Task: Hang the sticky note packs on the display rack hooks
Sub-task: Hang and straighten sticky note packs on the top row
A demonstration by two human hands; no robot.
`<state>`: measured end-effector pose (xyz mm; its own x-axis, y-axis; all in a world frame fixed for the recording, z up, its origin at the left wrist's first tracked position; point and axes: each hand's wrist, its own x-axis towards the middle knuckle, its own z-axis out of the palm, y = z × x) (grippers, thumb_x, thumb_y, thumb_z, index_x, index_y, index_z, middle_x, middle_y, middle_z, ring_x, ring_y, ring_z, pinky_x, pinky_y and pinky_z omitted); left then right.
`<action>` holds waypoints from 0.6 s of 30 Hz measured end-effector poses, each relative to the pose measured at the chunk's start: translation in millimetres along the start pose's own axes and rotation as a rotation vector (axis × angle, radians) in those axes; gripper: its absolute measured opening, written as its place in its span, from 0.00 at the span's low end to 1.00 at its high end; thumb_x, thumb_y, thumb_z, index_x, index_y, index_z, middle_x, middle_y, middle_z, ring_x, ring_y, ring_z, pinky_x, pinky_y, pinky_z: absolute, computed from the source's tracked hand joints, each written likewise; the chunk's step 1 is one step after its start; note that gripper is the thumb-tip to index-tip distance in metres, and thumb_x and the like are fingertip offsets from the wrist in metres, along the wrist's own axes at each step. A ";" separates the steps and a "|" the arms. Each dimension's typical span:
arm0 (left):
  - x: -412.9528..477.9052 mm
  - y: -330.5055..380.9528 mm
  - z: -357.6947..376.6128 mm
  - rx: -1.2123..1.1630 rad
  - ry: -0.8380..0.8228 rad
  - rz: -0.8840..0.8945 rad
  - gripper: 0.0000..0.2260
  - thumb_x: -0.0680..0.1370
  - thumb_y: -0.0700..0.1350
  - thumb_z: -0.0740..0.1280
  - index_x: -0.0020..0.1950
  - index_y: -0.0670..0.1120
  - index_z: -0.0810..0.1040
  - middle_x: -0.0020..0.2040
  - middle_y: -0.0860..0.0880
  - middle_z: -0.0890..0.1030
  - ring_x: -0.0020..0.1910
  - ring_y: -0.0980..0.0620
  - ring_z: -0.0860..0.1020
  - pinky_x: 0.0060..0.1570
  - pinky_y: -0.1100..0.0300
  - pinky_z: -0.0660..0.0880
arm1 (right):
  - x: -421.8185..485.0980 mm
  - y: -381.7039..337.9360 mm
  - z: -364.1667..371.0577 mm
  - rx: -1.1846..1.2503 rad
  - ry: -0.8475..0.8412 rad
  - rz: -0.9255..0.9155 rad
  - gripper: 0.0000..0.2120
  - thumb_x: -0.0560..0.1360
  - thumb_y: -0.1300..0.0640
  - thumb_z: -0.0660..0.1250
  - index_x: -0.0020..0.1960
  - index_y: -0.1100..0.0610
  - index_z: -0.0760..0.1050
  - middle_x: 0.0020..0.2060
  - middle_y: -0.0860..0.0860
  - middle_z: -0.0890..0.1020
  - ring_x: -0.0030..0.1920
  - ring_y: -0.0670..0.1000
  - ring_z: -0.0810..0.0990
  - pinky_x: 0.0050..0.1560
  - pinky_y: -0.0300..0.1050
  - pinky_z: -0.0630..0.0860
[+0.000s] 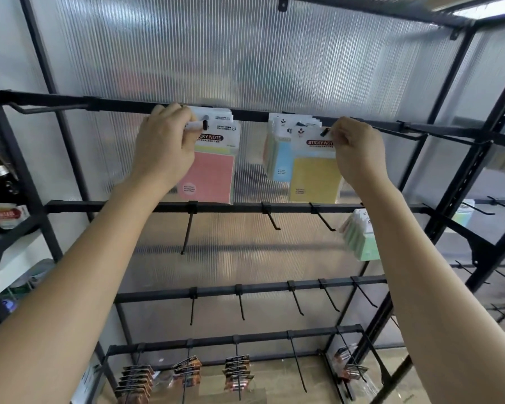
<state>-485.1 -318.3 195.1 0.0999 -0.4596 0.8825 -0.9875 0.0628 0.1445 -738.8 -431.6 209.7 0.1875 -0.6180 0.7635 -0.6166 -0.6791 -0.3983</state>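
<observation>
A pink sticky note pack (213, 173) hangs at a hook on the top black rail (114, 104), with more packs behind it. My left hand (165, 144) pinches its top left corner beside the hook tip. To the right, a yellow sticky note pack (315, 176) hangs in front of a blue pack (281, 158) and others. My right hand (359, 150) pinches the yellow pack's top right corner at the hook end. A green pack (360, 239) hangs on the second rail at the right.
Several bare black hooks (187, 231) jut out from the lower rails. Dark carded goods (187, 371) hang on the bottom rail. A ribbed translucent panel backs the rack. Bottles and jars (0, 182) stand on a shelf at the left. Another rack with hooks stands at the right.
</observation>
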 end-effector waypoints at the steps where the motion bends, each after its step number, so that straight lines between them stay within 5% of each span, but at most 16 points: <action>1: -1.2 2.0 -3.0 -0.002 0.001 -0.002 0.07 0.78 0.39 0.62 0.49 0.37 0.77 0.45 0.41 0.77 0.47 0.42 0.71 0.44 0.56 0.63 | -1.8 -2.5 -3.9 -0.005 0.021 0.003 0.08 0.73 0.68 0.58 0.43 0.62 0.75 0.36 0.53 0.75 0.41 0.53 0.70 0.35 0.44 0.58; 7: -0.6 20.8 -25.8 -0.038 0.051 -0.010 0.07 0.78 0.40 0.61 0.48 0.37 0.76 0.46 0.41 0.77 0.49 0.42 0.72 0.45 0.58 0.62 | -6.1 -26.6 -31.2 -0.009 0.109 -0.003 0.10 0.70 0.69 0.56 0.39 0.56 0.70 0.33 0.51 0.72 0.37 0.52 0.69 0.32 0.45 0.57; 18: -48.3 62.4 -26.2 -0.172 -0.103 0.016 0.06 0.78 0.39 0.62 0.44 0.38 0.75 0.41 0.48 0.72 0.43 0.49 0.70 0.42 0.60 0.59 | -88.0 -17.5 -46.3 -0.116 0.004 0.047 0.10 0.69 0.71 0.57 0.39 0.59 0.72 0.33 0.50 0.73 0.37 0.53 0.69 0.28 0.40 0.58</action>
<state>-548.4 -269.0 173.2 0.0623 -0.5451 0.8361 -0.9525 0.2176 0.2129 -779.9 -347.0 173.0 0.1536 -0.6461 0.7477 -0.7092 -0.5989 -0.3719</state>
